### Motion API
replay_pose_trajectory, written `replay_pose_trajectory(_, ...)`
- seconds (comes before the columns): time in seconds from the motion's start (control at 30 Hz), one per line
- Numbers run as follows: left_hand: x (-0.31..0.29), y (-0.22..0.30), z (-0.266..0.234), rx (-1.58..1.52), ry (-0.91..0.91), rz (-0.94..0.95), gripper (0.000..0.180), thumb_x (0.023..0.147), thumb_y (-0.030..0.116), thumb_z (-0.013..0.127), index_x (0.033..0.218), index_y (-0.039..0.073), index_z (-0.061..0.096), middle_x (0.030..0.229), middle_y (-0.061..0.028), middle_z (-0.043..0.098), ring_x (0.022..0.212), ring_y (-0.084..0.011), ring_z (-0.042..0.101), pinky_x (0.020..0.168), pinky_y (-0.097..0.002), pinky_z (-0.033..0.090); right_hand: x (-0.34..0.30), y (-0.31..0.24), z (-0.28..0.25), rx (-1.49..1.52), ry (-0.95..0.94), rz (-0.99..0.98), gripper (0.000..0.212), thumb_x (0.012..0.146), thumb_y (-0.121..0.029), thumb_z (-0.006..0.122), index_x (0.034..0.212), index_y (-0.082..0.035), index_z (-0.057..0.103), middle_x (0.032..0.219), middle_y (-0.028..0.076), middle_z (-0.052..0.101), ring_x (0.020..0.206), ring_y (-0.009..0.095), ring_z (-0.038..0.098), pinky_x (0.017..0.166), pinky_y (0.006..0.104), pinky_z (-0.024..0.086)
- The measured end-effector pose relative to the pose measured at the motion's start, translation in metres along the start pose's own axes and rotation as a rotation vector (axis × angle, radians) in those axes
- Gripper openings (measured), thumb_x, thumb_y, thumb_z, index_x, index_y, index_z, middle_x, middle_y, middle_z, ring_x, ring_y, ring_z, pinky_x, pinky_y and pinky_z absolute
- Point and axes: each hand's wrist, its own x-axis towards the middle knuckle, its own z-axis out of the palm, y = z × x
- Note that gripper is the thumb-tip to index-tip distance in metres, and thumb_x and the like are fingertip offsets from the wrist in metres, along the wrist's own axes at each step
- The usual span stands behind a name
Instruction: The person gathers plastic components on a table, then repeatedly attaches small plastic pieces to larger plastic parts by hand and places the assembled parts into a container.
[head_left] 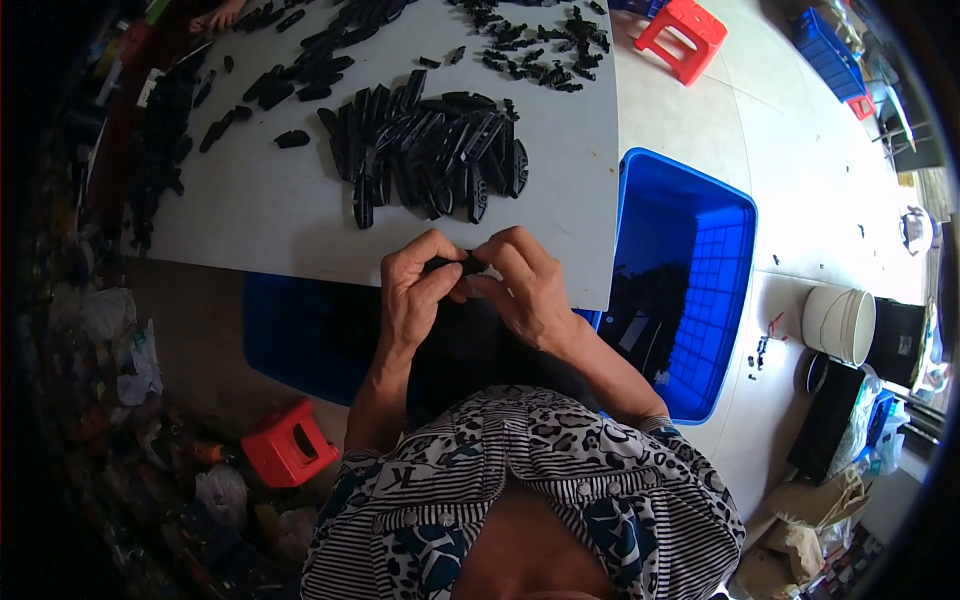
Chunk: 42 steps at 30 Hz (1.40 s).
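My left hand (418,285) and my right hand (525,288) meet just off the front edge of the white table. Between them is a small black plastic part (440,265), pinched by the fingers of both hands and mostly hidden by them. Beyond my hands, a pile of long black plastic pieces (410,150) with rounded ends lies on the table. One similar black piece (292,139) rests alone left of the pile. Many smaller black clip-like parts (540,45) are scattered at the far right of the tabletop.
A blue crate (720,290) holding dark parts stands right of the table; another blue bin (290,340) is partly beneath it. Red stools (290,442) stand at lower left and far right. A white bucket (838,323) is at right. Another person's hand (222,15) shows at far left.
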Motion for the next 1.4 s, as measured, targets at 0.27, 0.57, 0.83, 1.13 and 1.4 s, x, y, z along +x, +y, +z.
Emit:
replay_pose_trajectory(0.27, -0.013, 0.001, 0.003, 0.043, -0.037, 0.106, 0.009, 0.087, 0.002, 0.052, 0.090, -0.003, 0.058, 0.080, -0.0081, 0.059, 0.065, -0.0111, 0.058, 0.055, -0.0232, 0.051, 0.008, 0.008, -0.008, 0.273, -0.211, 0.263, 0.023, 0.078, -0.005, 0.067, 0.097, 0.004, 0.058, 0.091, 0.012, 0.052, 0.076, 0.023, 0.058, 0.061, 0.0315, 0.048)
replay_pose_trajectory(0.57, -0.025, -0.004, -0.001, -0.086, -0.031, 0.063, 0.010, 0.087, 0.004, 0.052, 0.089, -0.004, 0.057, 0.076, -0.0081, 0.059, 0.065, -0.0120, 0.060, 0.057, -0.0233, 0.052, -0.001, 0.010, 0.000, 0.362, -0.253, 0.274, 0.022, 0.075, -0.007, 0.070, 0.090, 0.004, 0.059, 0.082, 0.010, 0.053, 0.073, 0.021, 0.059, 0.061, 0.0306, 0.048)
replay_pose_trajectory(0.83, -0.053, -0.016, -0.064, 0.065, -0.134, -0.231, 0.012, 0.087, 0.008, 0.056, 0.092, -0.002, 0.059, 0.079, -0.0084, 0.061, 0.062, -0.0128, 0.062, 0.057, -0.0247, 0.052, 0.052, 0.046, -0.029, 0.062, -0.130, 0.091, 0.012, 0.078, -0.004, 0.067, 0.089, 0.000, 0.066, 0.081, 0.011, 0.061, 0.074, 0.020, 0.061, 0.065, 0.0329, 0.047)
replay_pose_trajectory(1.13, -0.022, -0.012, -0.078, 0.811, 0.358, -0.126, 0.015, 0.084, 0.012, 0.064, 0.095, 0.002, 0.059, 0.090, -0.0108, 0.060, 0.075, -0.0231, 0.059, 0.066, -0.0342, 0.047, 0.142, 0.140, -0.029, -0.522, -0.068, 0.237, 0.014, 0.071, -0.016, 0.064, 0.076, -0.002, 0.064, 0.087, 0.019, 0.062, 0.083, 0.037, 0.061, 0.070, 0.0460, 0.049)
replay_pose_trajectory(1.4, 0.044, -0.023, -0.063, 1.107, 0.592, 0.014, 0.026, 0.082, 0.010, 0.066, 0.104, 0.006, 0.053, 0.096, -0.0126, 0.053, 0.090, -0.0287, 0.056, 0.075, -0.0410, 0.046, 0.130, 0.129, -0.031, -0.692, -0.035, 0.121, 0.011, 0.077, -0.008, 0.056, 0.084, -0.001, 0.058, 0.085, 0.022, 0.060, 0.079, 0.042, 0.059, 0.067, 0.0487, 0.048)
